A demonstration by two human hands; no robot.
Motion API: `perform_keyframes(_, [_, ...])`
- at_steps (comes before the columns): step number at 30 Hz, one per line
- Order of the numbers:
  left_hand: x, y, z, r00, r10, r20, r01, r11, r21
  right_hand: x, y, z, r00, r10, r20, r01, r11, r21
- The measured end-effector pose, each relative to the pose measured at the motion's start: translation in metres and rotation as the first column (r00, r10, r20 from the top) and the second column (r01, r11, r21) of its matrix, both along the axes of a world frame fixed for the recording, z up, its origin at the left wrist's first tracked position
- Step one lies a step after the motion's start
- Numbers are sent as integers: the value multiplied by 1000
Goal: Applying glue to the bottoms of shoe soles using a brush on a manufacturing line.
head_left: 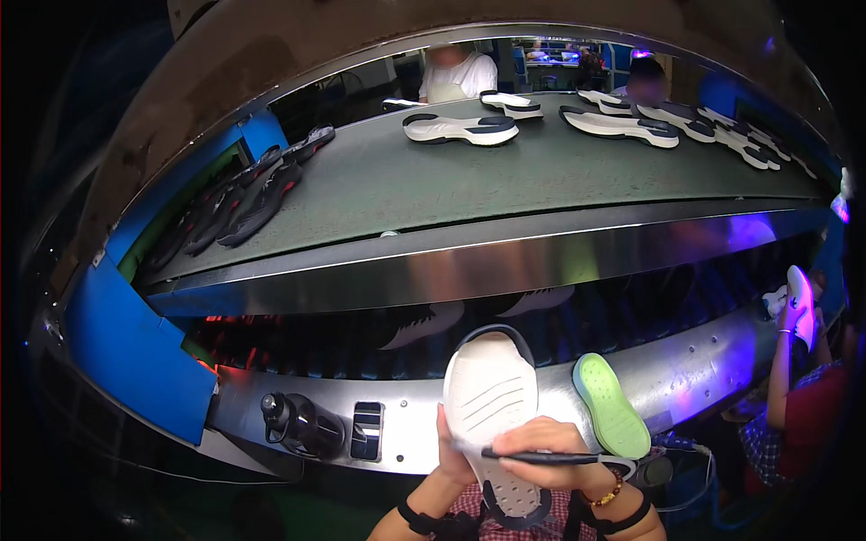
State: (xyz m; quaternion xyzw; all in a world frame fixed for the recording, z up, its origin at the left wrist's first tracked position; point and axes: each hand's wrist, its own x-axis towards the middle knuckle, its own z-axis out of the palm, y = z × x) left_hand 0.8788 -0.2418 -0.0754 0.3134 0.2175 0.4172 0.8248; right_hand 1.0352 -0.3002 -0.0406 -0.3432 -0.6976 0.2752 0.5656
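Observation:
A white shoe sole point(492, 383) with dark trim at both ends stands upright in front of me, its grooved and dotted inner face toward me. My left hand point(454, 453) grips its left edge near the middle. My right hand point(544, 437) is closed around a slim black pen-like tool point(552, 458), whose tip points left across the sole's narrow middle. The tip is blurred, so I cannot tell whether it is a brush. Just right of that hand, a light green sole point(611, 406) lies on the metal ledge point(541, 379).
A black bottle point(302, 424) lies on the ledge at left, beside a rectangular cutout point(367, 431). Beyond, a green conveyor belt point(361, 194) carries white soles point(460, 129) and black soles point(262, 203). A lower rack holds more soles point(424, 325). Other people work opposite and at right.

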Motion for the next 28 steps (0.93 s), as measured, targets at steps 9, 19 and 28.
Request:
perform_keyframes(9, [0,4,13,991,-75,111,75,997,-2,12,-6,12,995,18,95,-23,998,53])
perform_keyframes(19, [-3,15,19,954,3,301,-35,994,103,18,-11,11,993,65,94,-72,995,72])
perform_keyframes(28, [-13,25,8,841,-34,540,-72,982,173,21,-17,4,981,154,120,-159,987,32])
